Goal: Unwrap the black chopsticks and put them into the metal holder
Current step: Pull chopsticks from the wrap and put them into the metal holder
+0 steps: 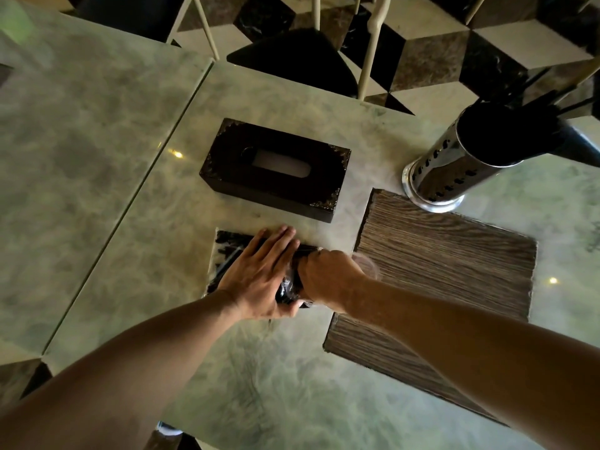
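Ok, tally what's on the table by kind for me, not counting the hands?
wrapped chopstick bundle: 1
metal holder: 1
tissue box: 1
wooden board: 1
Total: 4

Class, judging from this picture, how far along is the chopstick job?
Done: some black sticks already stand in the metal holder. In hand: the left hand presses the wrapped chopsticks while the right hand grips their end, plastic still on. Left: remove the wrap and put them into the holder.
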`<move>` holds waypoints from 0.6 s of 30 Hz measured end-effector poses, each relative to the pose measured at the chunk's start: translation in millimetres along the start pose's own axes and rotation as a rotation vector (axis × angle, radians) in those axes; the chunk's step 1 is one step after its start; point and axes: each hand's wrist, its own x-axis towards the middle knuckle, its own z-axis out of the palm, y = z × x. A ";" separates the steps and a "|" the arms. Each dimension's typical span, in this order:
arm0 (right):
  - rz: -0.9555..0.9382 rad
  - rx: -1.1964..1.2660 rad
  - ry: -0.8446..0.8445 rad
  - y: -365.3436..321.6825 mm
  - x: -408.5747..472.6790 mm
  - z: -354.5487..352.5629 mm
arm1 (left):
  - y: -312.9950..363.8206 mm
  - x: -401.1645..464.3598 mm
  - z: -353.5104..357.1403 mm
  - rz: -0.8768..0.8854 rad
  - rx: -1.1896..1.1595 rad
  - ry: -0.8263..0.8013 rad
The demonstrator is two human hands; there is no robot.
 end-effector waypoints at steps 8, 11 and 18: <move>-0.053 -0.060 -0.056 29.5 -23.8 3.1 | -2.2 0.0 6.0 0.001 -0.011 0.005; -0.021 0.038 0.054 28.0 -20.8 6.2 | -1.8 0.0 6.5 0.004 -0.003 -0.008; 0.004 0.102 0.154 0.1 -6.7 8.1 | 0.1 0.9 1.1 0.000 -0.016 -0.008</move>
